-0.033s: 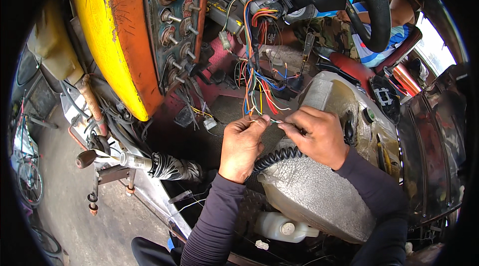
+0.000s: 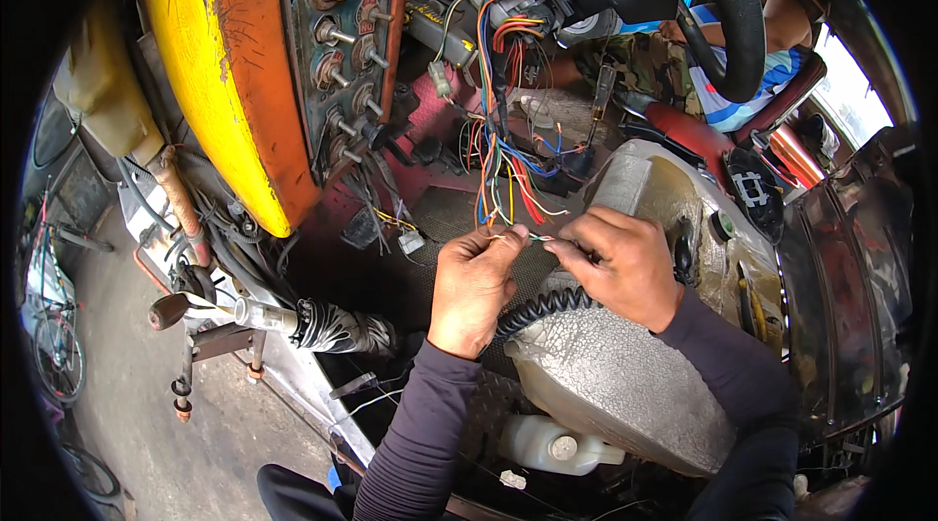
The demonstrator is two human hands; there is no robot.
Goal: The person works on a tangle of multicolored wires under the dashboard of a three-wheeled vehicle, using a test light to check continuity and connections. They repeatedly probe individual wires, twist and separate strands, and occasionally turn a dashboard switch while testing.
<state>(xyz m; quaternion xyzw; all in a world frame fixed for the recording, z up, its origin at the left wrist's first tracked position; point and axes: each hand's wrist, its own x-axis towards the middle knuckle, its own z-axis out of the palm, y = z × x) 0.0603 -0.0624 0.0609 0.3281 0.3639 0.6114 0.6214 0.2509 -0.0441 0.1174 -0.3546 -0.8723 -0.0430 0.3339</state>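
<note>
Thumb and fingers of my left hand (image 2: 472,288) pinch thin wire ends at the bottom of a loose wiring bundle. My right hand (image 2: 623,267), just to its right, is closed in a pinch too. Between the two sets of fingertips runs a short thin wire (image 2: 536,238), greenish with a pale part; my fingers cover its ends. Above them hangs the wire bundle (image 2: 500,145), with orange, blue, red, yellow and white strands, several with loose ends. A white connector (image 2: 440,81) dangles beside the bundle's upper part.
A switch panel (image 2: 347,52) with several knobs stands at upper left, a steering wheel (image 2: 750,42) at upper right. Behind the wheel sits another person in camouflage shorts (image 2: 645,71). A silvery padded cover (image 2: 625,389), coiled black cable (image 2: 547,310) and plastic jug (image 2: 528,443) lie nearer.
</note>
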